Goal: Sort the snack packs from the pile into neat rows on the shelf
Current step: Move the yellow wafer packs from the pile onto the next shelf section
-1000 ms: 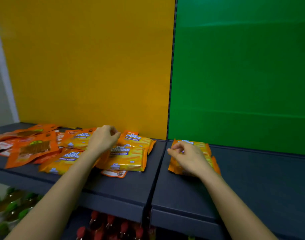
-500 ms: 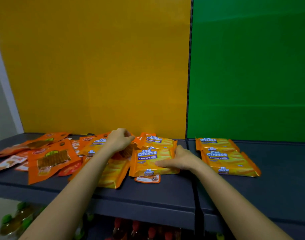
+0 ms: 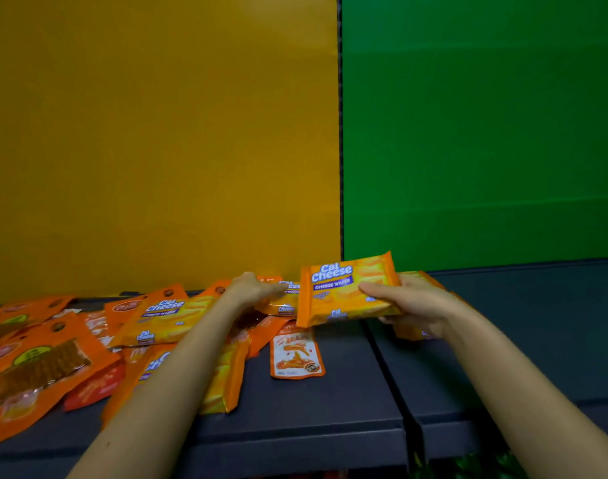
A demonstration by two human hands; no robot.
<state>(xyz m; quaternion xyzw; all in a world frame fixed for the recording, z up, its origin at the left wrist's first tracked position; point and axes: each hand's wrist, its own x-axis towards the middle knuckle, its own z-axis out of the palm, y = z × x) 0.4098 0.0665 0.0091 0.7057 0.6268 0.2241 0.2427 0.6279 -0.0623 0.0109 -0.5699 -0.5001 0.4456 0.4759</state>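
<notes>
A yellow-orange Cal Cheese wafer pack (image 3: 344, 288) is lifted above the dark shelf (image 3: 312, 409), near the seam between its two sections. My right hand (image 3: 420, 302) grips that pack by its right end. A stack of Cal Cheese packs (image 3: 411, 333) lies on the right section, mostly hidden beneath this hand. My left hand (image 3: 252, 288) reaches into the pile (image 3: 164, 326) on the left section and holds another Cal Cheese pack (image 3: 283, 305) at its top edge. Several more wafer packs lie under and around my left forearm.
Orange jerky pouches (image 3: 36, 368) and a red pack (image 3: 95, 388) crowd the far left. A small orange sachet (image 3: 295, 354) lies alone near the seam. Yellow (image 3: 157, 133) and green (image 3: 485, 133) back panels close the shelf behind. The right shelf section (image 3: 544, 326) is bare dark surface.
My right hand left the stack on the right, came to the pile, took a Cal Cheese pack and now lifts it toward the right. My left hand shifted right onto another pack.
</notes>
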